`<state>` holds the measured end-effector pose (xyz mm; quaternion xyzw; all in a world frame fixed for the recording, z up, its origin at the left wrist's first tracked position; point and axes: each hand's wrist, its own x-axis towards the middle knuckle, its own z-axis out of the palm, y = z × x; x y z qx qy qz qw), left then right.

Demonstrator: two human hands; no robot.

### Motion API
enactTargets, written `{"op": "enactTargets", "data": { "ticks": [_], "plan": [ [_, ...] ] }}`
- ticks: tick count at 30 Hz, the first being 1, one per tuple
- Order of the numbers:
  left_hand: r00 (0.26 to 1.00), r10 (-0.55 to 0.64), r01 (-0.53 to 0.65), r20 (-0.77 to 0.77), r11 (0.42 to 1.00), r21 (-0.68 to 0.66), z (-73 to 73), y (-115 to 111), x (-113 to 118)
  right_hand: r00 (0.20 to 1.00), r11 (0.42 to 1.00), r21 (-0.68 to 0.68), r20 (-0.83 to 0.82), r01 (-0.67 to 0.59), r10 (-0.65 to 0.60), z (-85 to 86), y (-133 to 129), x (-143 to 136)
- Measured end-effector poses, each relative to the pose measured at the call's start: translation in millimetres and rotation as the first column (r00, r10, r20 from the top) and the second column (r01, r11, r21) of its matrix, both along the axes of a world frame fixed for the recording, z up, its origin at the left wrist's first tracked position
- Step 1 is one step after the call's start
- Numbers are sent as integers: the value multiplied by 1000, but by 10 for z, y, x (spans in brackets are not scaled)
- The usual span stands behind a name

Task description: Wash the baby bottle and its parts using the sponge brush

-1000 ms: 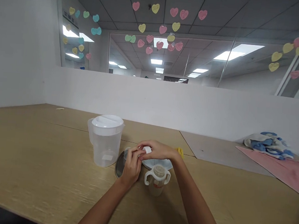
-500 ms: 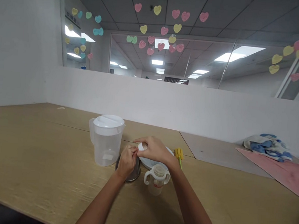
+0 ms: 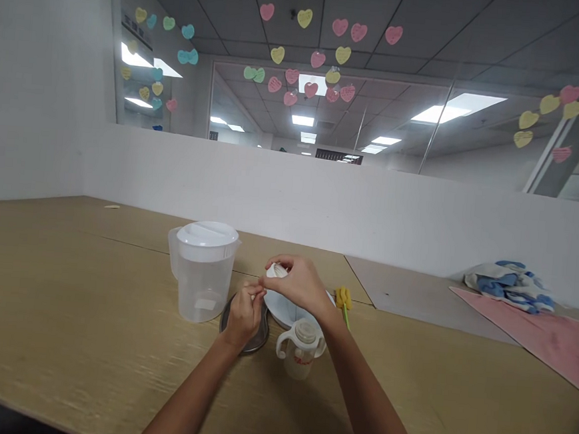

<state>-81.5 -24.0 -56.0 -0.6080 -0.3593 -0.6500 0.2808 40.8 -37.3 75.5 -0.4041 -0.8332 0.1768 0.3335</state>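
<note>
My right hand (image 3: 300, 283) holds a white screw cap (image 3: 277, 270) between thumb and fingers, tilted so its ribbed inner side shows. Just below it, my left hand (image 3: 245, 314) has its fingers pinched close to the cap; whatever is in them is too small to make out. A two-handled baby bottle (image 3: 300, 365) with red print stands in front, its threaded neck uncovered by any cap. Beneath my left hand lies a dark metal kidney-shaped tray (image 3: 258, 341), partly hidden. A pale, shallow basin (image 3: 282, 311) sits behind the bottle, largely covered by my right hand and forearm.
To the left stands a clear plastic pitcher (image 3: 203, 284) with a white lid. A yellow sponge brush (image 3: 343, 297) with a green handle is right of the basin. Farther right are a pink cloth (image 3: 535, 333) and a crumpled blue-and-white towel (image 3: 507, 286) by the wall.
My right hand has risen slightly and tipped the cap, so its ribbed inside is now visible. My left hand stays pinched just below it. The camera view has shifted a little.
</note>
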Motion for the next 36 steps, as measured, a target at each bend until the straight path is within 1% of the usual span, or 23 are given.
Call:
{"op": "enactTargets", "data": {
  "ticks": [2, 4, 6, 8, 9, 11, 13, 15, 17, 19, 21, 23, 25, 27, 30, 32, 36],
  "plan": [
    [1000, -27, 27, 9, 999, -35, -38, 19, -3, 999, 1000, 22, 36, 0, -1, 14, -36, -5],
    [996, -57, 63, 65, 994, -87, -91, 50, -12, 999, 997, 73, 31, 18, -21, 49, -80, 21],
    [982, -80, 107, 170, 982, -153, -144, 76, -23, 996, 985, 146, -40, 86, -81, 108, -116, 101],
    [964, -106, 162, 244, 962, -220, -177, 70, -21, 980, 959, 222, -134, 175, -148, 180, -132, 239],
    [962, -129, 189, 240, 951, -246, -181, 50, -10, 974, 950, 246, -163, 193, -156, 217, -134, 321],
    [966, -210, 246, 149, 927, -285, -168, -25, 44, 970, 936, 275, -166, 218, -177, 282, -133, 484],
    [944, -329, 315, 13, 891, -328, -137, -123, 137, 981, 953, 242, -113, 182, -159, 329, -138, 609],
    [881, -464, 397, -94, 831, -389, -111, -212, 254, 994, 982, 157, -30, 109, -105, 356, -150, 679],
    [806, -576, 471, -135, 764, -442, -103, -264, 368, 997, 997, 68, 73, 35, -40, 360, -162, 704],
    [772, -627, 512, -105, 711, -482, -112, -275, 455, 981, 1000, 16, 194, -16, 12, 345, -160, 707],
    [790, -612, 512, -34, 690, -511, -132, -259, 510, 952, 999, -7, 300, -52, 52, 316, -140, 708],
    [824, -567, 482, 20, 681, -552, -157, -237, 537, 926, 997, -33, 368, -74, 81, 285, -112, 709],
    [846, -531, 448, 42, 667, -595, -182, -221, 550, 906, 996, -61, 414, -71, 90, 263, -88, 708],
    [854, -519, 429, 40, 659, -618, -200, -218, 561, 886, 996, -79, 458, -39, 71, 255, -76, 701],
    [859, -512, 418, 26, 670, -614, -201, -230, 571, 865, 996, -84, 501, 19, 26, 259, -70, 686],
    [863, -505, 410, 16, 681, -606, -184, -237, 563, 859, 996, -81, 512, 31, 15, 254, -57, 675],
    [877, -480, 393, 21, 693, -604, -153, -229, 506, 837, 991, -134, 542, 6, 68, 200, 18, 633]
  ]
}}
